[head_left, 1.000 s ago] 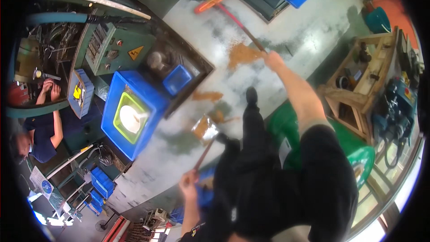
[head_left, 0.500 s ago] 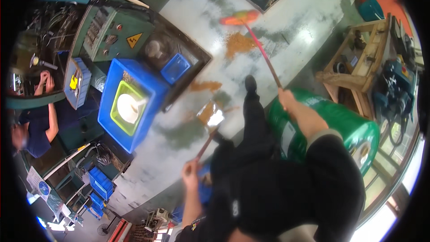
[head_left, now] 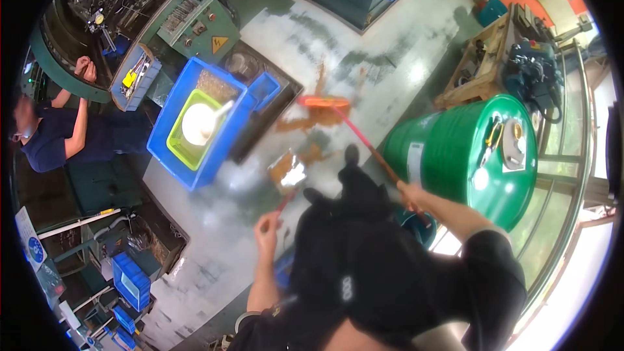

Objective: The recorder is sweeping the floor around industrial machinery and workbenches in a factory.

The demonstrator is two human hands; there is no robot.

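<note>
My right hand (head_left: pixel 411 195) is closed around the brown upper part of the long handle of a broom (head_left: pixel 354 131). The handle turns pink lower down, and the orange broom head (head_left: pixel 323 101) rests at the floor on a streak of brown sawdust-like powder (head_left: pixel 301 123). My left hand (head_left: pixel 266 231) is closed on the thin reddish handle of a dustpan (head_left: pixel 293 175). That pan lies on the floor nearer to me than the broom head; it looks shiny, with brown powder in it. More powder (head_left: pixel 315 153) lies just beside the pan.
A green drum (head_left: pixel 448 156) stands close on my right, before a wooden stand (head_left: pixel 478 58). To the left are a large blue bin (head_left: pixel 224 149) holding a lime basket (head_left: pixel 174 146), and a green machine cabinet (head_left: pixel 195 23). A co-worker (head_left: pixel 62 127) has both hands at a machine.
The broom head has come toward me, from the far floor onto the powder near the dustpan. My right hand has drawn back with the handle. The whole view has shifted somewhat.
</note>
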